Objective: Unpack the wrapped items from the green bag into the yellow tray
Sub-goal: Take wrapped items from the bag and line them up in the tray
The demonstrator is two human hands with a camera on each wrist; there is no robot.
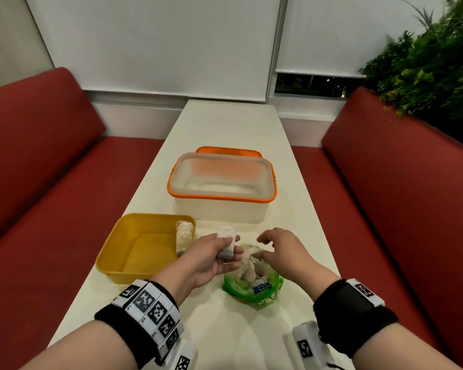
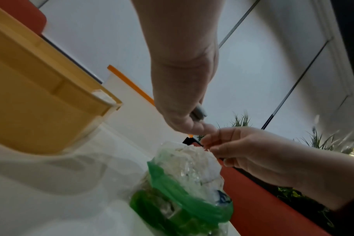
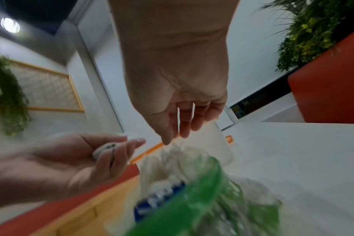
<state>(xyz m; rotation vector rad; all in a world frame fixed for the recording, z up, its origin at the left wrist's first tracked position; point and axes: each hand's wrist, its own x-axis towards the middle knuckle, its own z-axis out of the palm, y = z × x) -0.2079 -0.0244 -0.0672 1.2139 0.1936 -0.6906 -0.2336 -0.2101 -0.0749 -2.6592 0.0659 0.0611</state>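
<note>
step: transfer. left hand [image 1: 211,256] grips wrapped item [image 1: 226,243] beside yellow tray [image 1: 112,252]; right hand [image 1: 281,249] relaxed, empty, over green bag [image 1: 254,292]. next, likely: place item in tray.

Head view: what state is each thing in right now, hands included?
Green bag: open, wrapped items inside.
Yellow tray: holds one wrapped item.
Left hand: grips a wrapped item above the table.
Right hand: over the bag mouth, holding nothing.
Clear box: lid on.
</note>
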